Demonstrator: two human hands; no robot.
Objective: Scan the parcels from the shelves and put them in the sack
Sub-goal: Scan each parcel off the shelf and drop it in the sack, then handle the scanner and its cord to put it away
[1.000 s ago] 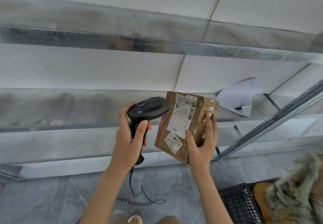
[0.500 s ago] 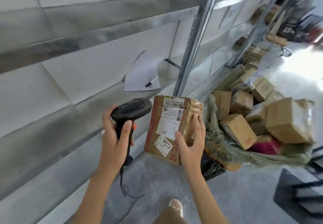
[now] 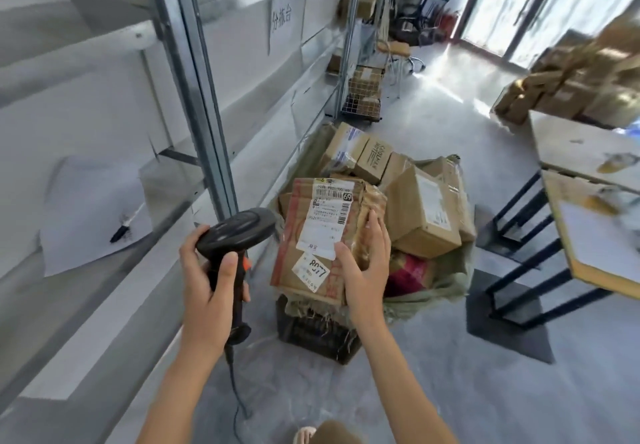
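Note:
My right hand grips a taped brown cardboard parcel with white labels, held upright over the near edge of the sack. My left hand is closed around the handle of a black corded barcode scanner, whose head sits just left of the parcel. The greenish woven sack stands right behind the parcel, draped in a black crate and filled with several cardboard boxes. The metal shelves run along my left.
A sheet of paper with a pen lies on the shelf at left. Tables with black legs stand at right, with stacked boxes behind. A wire cart and an office chair stand farther down the aisle.
My view has swung right from the shelves toward the sack. Both hands have travelled with it, carrying the parcel and the scanner up to the sack's near edge.

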